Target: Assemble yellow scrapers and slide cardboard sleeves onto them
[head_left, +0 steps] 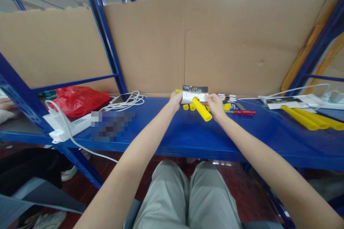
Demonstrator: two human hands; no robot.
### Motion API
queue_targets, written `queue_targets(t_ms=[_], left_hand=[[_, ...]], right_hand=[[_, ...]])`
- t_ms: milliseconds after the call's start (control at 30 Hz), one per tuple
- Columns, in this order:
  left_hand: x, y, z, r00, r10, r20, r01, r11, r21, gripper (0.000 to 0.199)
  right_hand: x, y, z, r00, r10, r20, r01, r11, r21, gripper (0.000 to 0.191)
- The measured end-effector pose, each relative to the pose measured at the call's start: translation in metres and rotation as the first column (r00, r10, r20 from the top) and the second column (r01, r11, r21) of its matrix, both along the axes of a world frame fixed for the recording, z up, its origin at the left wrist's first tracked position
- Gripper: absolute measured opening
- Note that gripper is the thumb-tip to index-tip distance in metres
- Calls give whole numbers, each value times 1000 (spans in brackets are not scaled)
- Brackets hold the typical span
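My left hand and my right hand are raised over the blue shelf, each closed on one end of a black-and-white packaging card. A yellow tube-shaped handle sticks out from the front of the card, slanting down toward me. How the two are joined cannot be made out. Behind and below the card, the ends of several yellow tubes show on the shelf. Just right of my right hand lies a red-handled screwdriver, near thin white-and-dark sticks.
On the right lie more yellow tubes and a black-and-white card. A white power strip, coiled white cable and red plastic bag are on the left. Cardboard backs the blue shelf. Another person's hand shows far left.
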State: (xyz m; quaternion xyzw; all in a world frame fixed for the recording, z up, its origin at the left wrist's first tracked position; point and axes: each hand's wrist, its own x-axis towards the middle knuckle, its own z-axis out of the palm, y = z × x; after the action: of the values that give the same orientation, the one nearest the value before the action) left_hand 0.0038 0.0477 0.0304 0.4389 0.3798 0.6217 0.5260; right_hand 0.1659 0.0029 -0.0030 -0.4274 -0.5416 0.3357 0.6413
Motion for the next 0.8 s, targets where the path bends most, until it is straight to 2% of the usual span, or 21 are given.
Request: queue_targets(t_ms=[100, 167, 233, 333, 500, 667, 800], left_hand=[[1, -7, -8, 996, 84, 25, -86, 993, 84, 31], [3, -12, -13, 994, 99, 37, -103, 987, 126, 25], [5, -16, -17, 993, 105, 51, -110, 987, 114, 16], [8, -21, -22, 998, 66, 22, -68, 993, 100, 8], [11, -28, -27, 996, -14, -90, 25, 992, 120, 15], [10, -31, -26, 993, -85, -79, 94, 989, 112, 10], [6, -32, -25, 980, -153, -127, 158, 987, 32, 38]], right_hand=[[-2, -1, 1, 997, -64, -49, 66, 997, 33, 23], [-4, -3, 3, 997, -54, -54, 55, 998, 16, 24], [-5, -5, 4, 997, -40, -61, 40, 999, 6, 25], [-4, -6, 4, 997, -37, -64, 37, 999, 8, 26], [1, -2, 4, 990, -117, -80, 116, 993, -16, 25], [3, 0, 3, 982, -166, -87, 164, 986, -33, 24], [5, 5, 0, 969, -232, -89, 231, 973, -27, 23]])
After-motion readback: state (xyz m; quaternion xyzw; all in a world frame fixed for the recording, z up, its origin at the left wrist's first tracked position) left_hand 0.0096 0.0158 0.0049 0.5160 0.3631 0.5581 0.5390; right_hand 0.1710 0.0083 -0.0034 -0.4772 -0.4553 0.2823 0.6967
